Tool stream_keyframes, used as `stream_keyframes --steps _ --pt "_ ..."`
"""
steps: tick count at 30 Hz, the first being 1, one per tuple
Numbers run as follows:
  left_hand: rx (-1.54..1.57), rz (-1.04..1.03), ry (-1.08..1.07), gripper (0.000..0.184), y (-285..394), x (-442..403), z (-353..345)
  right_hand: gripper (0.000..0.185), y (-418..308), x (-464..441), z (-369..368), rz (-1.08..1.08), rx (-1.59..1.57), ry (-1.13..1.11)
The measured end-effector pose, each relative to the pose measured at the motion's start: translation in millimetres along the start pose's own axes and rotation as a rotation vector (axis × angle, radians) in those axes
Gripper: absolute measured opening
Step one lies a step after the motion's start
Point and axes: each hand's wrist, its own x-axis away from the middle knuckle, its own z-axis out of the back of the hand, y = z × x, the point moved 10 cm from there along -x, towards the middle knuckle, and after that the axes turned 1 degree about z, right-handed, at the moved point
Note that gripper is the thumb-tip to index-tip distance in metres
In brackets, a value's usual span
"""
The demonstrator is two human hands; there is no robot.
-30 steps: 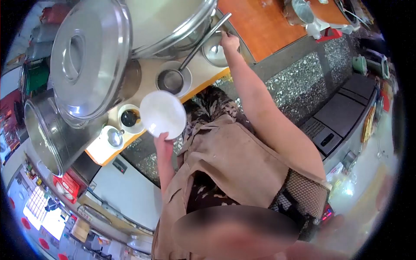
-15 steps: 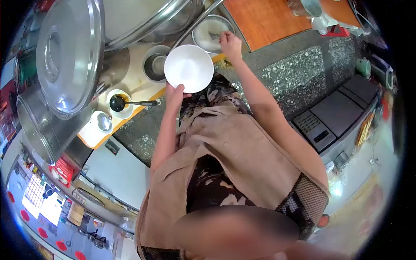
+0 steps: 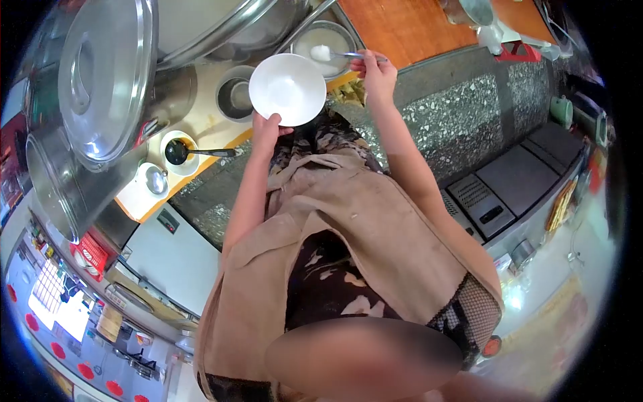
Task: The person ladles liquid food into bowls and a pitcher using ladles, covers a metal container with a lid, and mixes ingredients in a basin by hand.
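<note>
My left hand (image 3: 269, 132) grips the near rim of a white bowl (image 3: 288, 90), whose inside looks empty. To its right, my right hand (image 3: 376, 75) is closed on the handle of a metal spoon (image 3: 345, 54). White, grainy stuff (image 3: 321, 53) is heaped on the spoon, above a round metal container (image 3: 339, 69) with pale contents. Left of the bowl, a metal pot (image 3: 234, 94) stands on the counter. A long metal handle (image 3: 303, 28) slants up behind the bowl.
A large pot (image 3: 231, 30) and a big metal lid (image 3: 107, 80) fill the upper left. Near them are a white bowl with a black ladle (image 3: 179, 153) and a small lidded container (image 3: 153, 179). An orange tabletop (image 3: 402, 30) lies at upper right.
The white bowl came up and rightward, then shifted slightly back left. My right hand moved from the metal container's lid into the container and now holds a loaded spoon above it.
</note>
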Motion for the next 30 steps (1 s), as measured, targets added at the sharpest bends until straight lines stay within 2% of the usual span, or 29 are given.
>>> stream_keyframes --steps 2,5,6,8,9,10,12,13,15,16,18,19,21,23,24,25,26,27,28,29,30 --pt "0.014 -0.007 -0.003 0.047 -1.7 -3.0 -2.3 0.019 -15.5 16.9 -0.2 0.062 0.015 -0.016" --pt "0.045 0.008 -0.011 0.046 -3.6 -3.7 -7.1 0.013 -65.0 66.3 -38.0 0.626 0.583 -0.288" --pt "0.062 0.038 -0.018 0.045 -5.2 -2.7 -10.3 0.013 -62.6 63.9 -39.8 0.636 0.581 -0.297" --pt "0.078 0.024 0.043 0.044 -8.7 -0.1 -3.2 0.012 -64.5 51.4 -29.6 0.632 0.491 -0.152" --pt "0.090 0.033 0.028 0.045 -17.8 0.4 1.8 0.016 -67.0 37.4 -23.9 0.571 0.275 -0.062" --pt "0.102 0.043 0.018 0.046 -28.0 2.0 8.1 0.016 -60.8 20.5 -27.9 0.570 0.273 -0.089" --pt "0.121 0.029 0.062 0.047 -30.2 18.8 25.1 0.022 -29.4 -17.6 -47.0 0.404 0.919 -0.204" --pt "0.107 0.059 0.083 0.046 -33.2 30.0 35.0 0.022 -32.3 -26.7 -57.5 0.420 0.912 -0.225" --pt "0.119 0.051 0.179 0.046 -39.1 49.3 59.0 0.025 -118.9 12.7 -91.7 1.207 1.120 0.145" --pt "0.126 0.054 0.194 0.046 -46.3 60.0 70.6 0.025 -122.0 2.5 -101.4 1.210 1.114 0.128" --pt "0.144 0.045 0.236 0.048 -53.6 83.2 98.4 0.031 -80.6 -22.6 -164.4 1.388 1.620 -0.313" --pt "0.102 0.054 0.277 0.047 -53.6 96.0 112.8 0.031 -75.3 -31.1 -171.5 1.396 1.619 -0.313" --pt "0.173 0.093 0.346 0.050 -70.5 115.8 142.2 0.025 -20.0 -40.1 -189.1 1.388 2.073 -0.617" --pt "0.261 0.047 0.410 0.051 -79.6 132.3 170.9 0.017 -1.2 -35.9 -173.2 1.050 2.177 -0.849" --pt "0.315 0.004 0.426 0.052 -87.9 134.8 186.0 0.013 -1.9 -16.4 -156.0 0.977 2.203 -1.018" --pt "0.342 -0.007 0.458 0.053 -89.5 138.3 198.5 0.013 -13.2 -4.9 -134.5 0.751 2.125 -0.970" --pt "0.370 -0.018 0.486 0.054 -90.8 139.9 210.7 0.012 -28.8 13.7 -112.9 0.725 2.149 -0.968" --pt "0.399 -0.047 0.481 0.053 -92.2 137.5 222.7 0.012 -36.4 14.0 -77.3 0.510 2.117 -0.958" --pt "0.424 -0.067 0.479 0.053 -93.1 135.3 234.8 0.015 -65.6 39.5 -57.4 0.700 1.952 -0.978" --pt "0.428 -0.084 0.450 0.053 -87.9 131.0 242.4 0.014 -85.2 48.9 -26.3 0.621 1.876 -0.835" --pt "0.414 -0.076 0.466 0.052 -84.8 130.2 252.3 0.016 -113.9 79.0 -7.0 0.580 1.825 -0.814"
